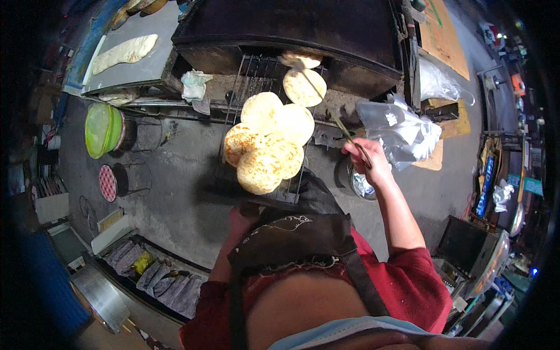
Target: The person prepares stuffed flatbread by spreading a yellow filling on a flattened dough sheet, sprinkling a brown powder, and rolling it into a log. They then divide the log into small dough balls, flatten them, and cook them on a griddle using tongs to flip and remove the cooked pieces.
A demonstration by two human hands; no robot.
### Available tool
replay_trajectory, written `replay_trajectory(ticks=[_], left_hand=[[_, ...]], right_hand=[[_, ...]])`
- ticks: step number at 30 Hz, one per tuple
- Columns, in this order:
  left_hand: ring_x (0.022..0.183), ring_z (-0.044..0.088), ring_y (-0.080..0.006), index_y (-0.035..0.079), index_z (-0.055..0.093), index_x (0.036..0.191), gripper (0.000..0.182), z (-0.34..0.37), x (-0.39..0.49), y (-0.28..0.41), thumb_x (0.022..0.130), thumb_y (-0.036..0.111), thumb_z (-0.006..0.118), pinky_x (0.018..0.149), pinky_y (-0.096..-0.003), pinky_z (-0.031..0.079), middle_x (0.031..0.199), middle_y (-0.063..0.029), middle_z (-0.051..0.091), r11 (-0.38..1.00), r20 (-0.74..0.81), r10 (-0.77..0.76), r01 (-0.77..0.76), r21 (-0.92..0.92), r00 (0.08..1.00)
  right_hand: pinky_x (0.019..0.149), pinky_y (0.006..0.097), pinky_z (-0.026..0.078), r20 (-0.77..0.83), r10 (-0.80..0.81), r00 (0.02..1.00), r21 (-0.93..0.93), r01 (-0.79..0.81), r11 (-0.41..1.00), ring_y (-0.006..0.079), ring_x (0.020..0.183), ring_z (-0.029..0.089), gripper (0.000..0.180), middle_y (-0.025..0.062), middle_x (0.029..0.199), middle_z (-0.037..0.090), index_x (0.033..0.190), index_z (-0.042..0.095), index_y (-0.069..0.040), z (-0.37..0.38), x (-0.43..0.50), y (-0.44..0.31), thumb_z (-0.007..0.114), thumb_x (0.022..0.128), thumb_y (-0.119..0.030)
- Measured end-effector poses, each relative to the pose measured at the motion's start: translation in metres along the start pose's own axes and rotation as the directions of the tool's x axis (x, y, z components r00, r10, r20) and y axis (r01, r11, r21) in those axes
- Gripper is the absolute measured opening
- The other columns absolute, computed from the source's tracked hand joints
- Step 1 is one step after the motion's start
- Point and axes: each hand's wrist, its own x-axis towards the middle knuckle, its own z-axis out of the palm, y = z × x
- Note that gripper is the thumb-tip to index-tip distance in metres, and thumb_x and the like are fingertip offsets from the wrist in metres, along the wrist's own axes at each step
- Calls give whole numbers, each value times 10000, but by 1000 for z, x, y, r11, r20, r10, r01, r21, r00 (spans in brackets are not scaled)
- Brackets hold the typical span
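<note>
My right hand [367, 159] is closed around the handle of a long thin metal tool [339, 122], whose far end reaches to round flatbreads at the oven mouth. One flatbread [305, 87] lies under its shaft, and another, blurred [302, 59], is at the opening. Several browned flatbreads [260, 170] overlap on a wire rack [234, 103] that juts from the dark metal oven [288, 22]. My left hand [243, 218] is low at the near edge of the rack, in shadow; its fingers and any hold are hard to make out.
Left of the oven, a long piece of dough [127, 53] lies on a metal worktop [153, 26]. Below stand a green basin [101, 130] and a stool with a checked top [108, 183]. Clear plastic bags [398, 127] hang at the right. A tray of folded cloths [162, 280] is at lower left.
</note>
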Motion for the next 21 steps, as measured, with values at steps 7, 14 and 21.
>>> replay_trajectory(ticks=[7,14,21], left_hand=[[735,674,-196,24,652,878,305,-9,2,1,638,179,757,683,-339,526,788,-106,689,992,77,-77,85,-95,994],[839,685,-235,42,661,957,382,-15,-4,19,627,198,774,777,-350,531,878,-122,703,998,-3,-60,60,25,998],[855,682,-282,67,664,963,371,-3,1,1,639,217,766,781,-368,528,893,-156,695,984,-47,-119,124,131,992]], right_hand=[[385,237,194,-127,95,987,141,-77,987,44,385,308,300,-72,505,411,725,640,-64,-36,7,37,712,826,-337],[380,228,235,-34,-55,998,85,57,995,50,391,330,281,-73,508,409,756,654,-53,-17,80,29,693,849,-315],[355,208,212,163,89,982,170,-117,978,30,391,292,292,-86,510,353,881,625,-1,2,47,14,601,917,-290]])
